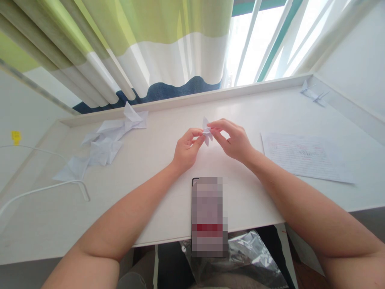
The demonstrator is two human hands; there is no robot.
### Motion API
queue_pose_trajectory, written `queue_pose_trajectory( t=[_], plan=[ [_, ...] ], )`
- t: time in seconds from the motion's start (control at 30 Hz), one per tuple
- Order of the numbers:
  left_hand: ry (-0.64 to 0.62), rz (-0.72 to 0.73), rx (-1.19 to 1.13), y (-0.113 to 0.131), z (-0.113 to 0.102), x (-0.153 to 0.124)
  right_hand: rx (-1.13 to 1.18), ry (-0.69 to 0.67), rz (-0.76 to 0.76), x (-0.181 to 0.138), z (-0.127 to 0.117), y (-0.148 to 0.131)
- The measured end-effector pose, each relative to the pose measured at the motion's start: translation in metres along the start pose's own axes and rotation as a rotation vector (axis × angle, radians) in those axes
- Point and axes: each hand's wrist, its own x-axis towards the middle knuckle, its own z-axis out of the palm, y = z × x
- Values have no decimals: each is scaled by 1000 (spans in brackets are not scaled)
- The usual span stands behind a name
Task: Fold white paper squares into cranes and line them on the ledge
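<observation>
At the far left a small yellow sticker (16, 136) sits on the wall, and below it a white cable (45, 188) loops across the left end of the white desk (144, 188). Just to the right, a loose heap of folded white papers (105, 144) lies near the desk's back edge, under a striped curtain (135, 48) of green, white and blue. Near the middle of the desk the left hand (186, 149) is raised slightly above the surface, its thumb and forefinger pressed together on the lower left side of a small folded paper (207, 131), the other fingers curled in. The paper stands upright between the two hands, a pointed tip showing above the fingertips, held clear of the desk. The right hand (235, 141) meets it from the other side, thumb and forefinger pinching its right edge while the remaining fingers arch loosely over. In front of the hands, at the desk's near edge, a phone (209, 216) lies flat, overhanging the edge. Below it, under the desk, crumpled clear plastic (249, 249) shows. To the right of the right forearm a printed sheet (303, 157) lies flat, and in the far right corner, well apart, rests a folded paper crane (314, 94).
</observation>
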Motion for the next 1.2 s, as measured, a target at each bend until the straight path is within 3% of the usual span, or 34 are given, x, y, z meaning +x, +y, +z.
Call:
queue_pose_trajectory(
  t=[0.47,1.2],
  plan=[
    [75,-2,126,11,3,-5,-61,-7,-67,2,-5,3],
    [94,-36,15,7,2,0,0,-25,51,3,-4,-6]
  ],
)
